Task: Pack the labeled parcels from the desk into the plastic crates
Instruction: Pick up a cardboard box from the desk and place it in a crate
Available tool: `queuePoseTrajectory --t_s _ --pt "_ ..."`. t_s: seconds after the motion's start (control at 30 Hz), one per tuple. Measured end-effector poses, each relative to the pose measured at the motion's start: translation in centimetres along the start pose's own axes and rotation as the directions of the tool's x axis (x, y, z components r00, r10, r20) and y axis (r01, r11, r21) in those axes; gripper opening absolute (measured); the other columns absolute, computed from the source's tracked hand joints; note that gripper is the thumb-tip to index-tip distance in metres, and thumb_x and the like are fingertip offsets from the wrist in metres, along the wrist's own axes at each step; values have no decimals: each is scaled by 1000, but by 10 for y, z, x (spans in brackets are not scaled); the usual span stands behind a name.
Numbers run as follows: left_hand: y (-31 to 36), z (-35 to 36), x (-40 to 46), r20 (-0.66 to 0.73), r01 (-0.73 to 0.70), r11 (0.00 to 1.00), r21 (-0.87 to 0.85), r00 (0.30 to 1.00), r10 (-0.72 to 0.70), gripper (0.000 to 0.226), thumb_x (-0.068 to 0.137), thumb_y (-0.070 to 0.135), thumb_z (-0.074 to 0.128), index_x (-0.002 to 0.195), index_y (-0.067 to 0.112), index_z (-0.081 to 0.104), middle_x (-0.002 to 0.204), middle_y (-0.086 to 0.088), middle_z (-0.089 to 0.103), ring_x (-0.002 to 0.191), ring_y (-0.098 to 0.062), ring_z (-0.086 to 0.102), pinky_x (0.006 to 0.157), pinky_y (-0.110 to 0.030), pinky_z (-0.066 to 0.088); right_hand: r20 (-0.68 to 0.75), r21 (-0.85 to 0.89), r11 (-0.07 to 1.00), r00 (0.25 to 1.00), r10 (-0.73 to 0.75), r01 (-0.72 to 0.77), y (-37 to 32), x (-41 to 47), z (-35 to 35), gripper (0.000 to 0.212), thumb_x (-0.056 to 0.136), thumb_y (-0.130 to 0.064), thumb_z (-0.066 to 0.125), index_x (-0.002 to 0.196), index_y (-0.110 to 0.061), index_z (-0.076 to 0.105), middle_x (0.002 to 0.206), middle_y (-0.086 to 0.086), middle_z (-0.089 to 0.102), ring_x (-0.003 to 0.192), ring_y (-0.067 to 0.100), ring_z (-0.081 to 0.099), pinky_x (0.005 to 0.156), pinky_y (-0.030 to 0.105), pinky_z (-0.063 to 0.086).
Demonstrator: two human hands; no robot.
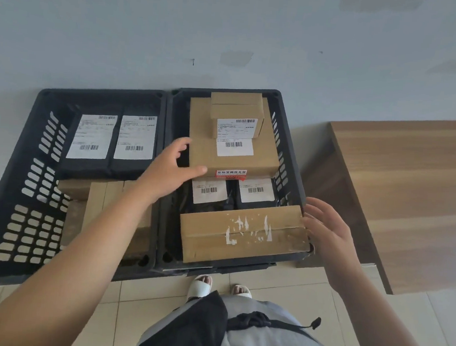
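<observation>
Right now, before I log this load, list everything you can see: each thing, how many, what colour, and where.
plastic crates: 2, dark grey, side by side on the floor against the wall.
black bag parcels, left crate: 2, black with white labels, at the far end.
cardboard boxes, left crate: at least 2, brown, near end, partly behind the arm.
large box: 1, brown, labeled, far half of right crate.
small box: 1, brown, labeled, on top of the large box.
black bag parcels, right crate: 2, black, white labels, middle.
taped box: 1, brown, torn white tape, near end.
desk: 1, wood brown, right.
left hand: open, at the large box's left edge.
right hand: open, at the taped box's right end.
</observation>
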State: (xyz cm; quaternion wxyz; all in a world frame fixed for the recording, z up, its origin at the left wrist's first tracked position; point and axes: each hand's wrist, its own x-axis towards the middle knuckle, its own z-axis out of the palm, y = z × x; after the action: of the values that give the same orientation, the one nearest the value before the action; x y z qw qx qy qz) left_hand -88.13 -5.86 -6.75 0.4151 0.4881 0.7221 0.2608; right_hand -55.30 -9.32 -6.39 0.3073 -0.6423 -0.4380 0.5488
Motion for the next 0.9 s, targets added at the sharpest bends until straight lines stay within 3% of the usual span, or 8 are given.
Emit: queuePoseTrajectory --t_s 0.1,0.2,0.27,0.43,0.53,0.67,0.8,0.9 --pt "31 -7 56 23 -86 992 92 996 85 102 84 29 84 162 27 19 170 -2 20 154 -27 25 122 -53 29 -17 -74 997 1000 5 -6 -7 2 -2 35 93 -22 65 127 -30 67 126 -3 71 116 17 67 99 48 57" --pt "53 -13 106 53 -99 990 105 994 94 117 78 24 90 164 26 10 171 -4 14 155 -31 21 122 -53 27 -50 -113 994 999 -7 2 -17 6 -5 24 100 -15 61 119 -28 68 116 -10 71 99 -2 68 77 18 55" --pt "61 -15 130 94 -96 989 111 992 85 120 77 22 90 164 28 7 171 -4 15 155 -31 20 121 -51 26 -79 -135 991 996 -37 26 -24 7 -7 20 102 -15 60 114 -30 67 109 -16 69 91 -8 66 68 9 48" --pt "58 -14 158 173 -98 985 142 982 73 111 77 16 89 163 25 20 162 -5 37 147 -30 36 116 -46 34 -130 -144 988 989 -68 49 -38 13 -7 23 101 -19 62 122 -23 70 116 -10 71 110 6 64 100 36 54" --pt "56 -12 150 138 -141 978 155 983 120 91 77 13 88 153 22 38 144 0 51 131 -22 48 101 -37 42 -161 -135 990 985 -68 46 -44 18 -5 21 101 -19 63 119 -24 72 115 -9 72 113 12 66 105 45 53" --pt "56 -10 107 128 -197 974 113 975 183 92 77 15 88 152 27 37 137 7 48 125 -15 46 97 -35 42 -167 -117 991 983 -83 64 -50 27 -4 21 100 -19 64 117 -28 73 109 -11 75 111 12 68 105 46 54" --pt "41 0 46 219 -189 980 65 961 171 96 76 18 90 151 38 34 142 16 42 126 -7 40 99 -33 40 -38 -174 979 993 -112 104 -61 44 -6 31 101 -28 63 131 -30 66 111 -12 76 112 11 69 107 45 52" --pt "22 11 12 254 -71 997 -21 964 74 92 78 13 88 147 43 34 139 20 44 122 -4 44 102 -33 40 165 -294 951 985 -42 90 -72 66 -1 40 103 -38 58 142 -33 58 119 -10 73 112 7 69 111 44 48"
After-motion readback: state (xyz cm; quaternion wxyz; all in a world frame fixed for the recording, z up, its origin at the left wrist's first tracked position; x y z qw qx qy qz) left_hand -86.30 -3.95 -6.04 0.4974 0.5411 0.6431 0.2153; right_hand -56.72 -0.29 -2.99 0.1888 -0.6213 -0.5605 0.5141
